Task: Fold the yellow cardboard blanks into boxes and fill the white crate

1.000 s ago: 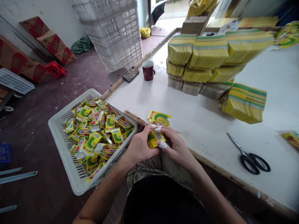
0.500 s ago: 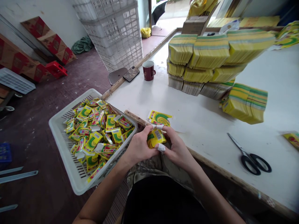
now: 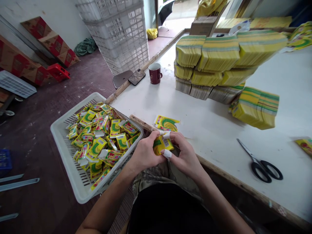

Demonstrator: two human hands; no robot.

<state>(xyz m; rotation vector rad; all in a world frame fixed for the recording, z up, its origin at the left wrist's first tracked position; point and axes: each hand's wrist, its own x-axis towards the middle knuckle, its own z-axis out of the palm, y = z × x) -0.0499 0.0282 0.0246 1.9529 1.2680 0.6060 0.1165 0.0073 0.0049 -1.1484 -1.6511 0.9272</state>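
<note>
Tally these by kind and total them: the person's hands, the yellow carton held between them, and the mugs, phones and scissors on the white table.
Hands: 2 (left hand, right hand)
Yellow carton, held: 1
Dark red mug: 1
Phone, at the table's edge: 1
Scissors: 1 pair
Total: 6

Left of the left hand (image 3: 145,152), a basket (image 3: 68,159) holds boxes (image 3: 97,148). On the table (image 3: 214,130), scissors (image 3: 255,160) lie to the right, possibly a packet (image 3: 304,145) farther right; cartons (image 3: 216,61) stand stacked behind, and a phone (image 3: 136,77) lies left of a mug (image 3: 154,74).
</note>
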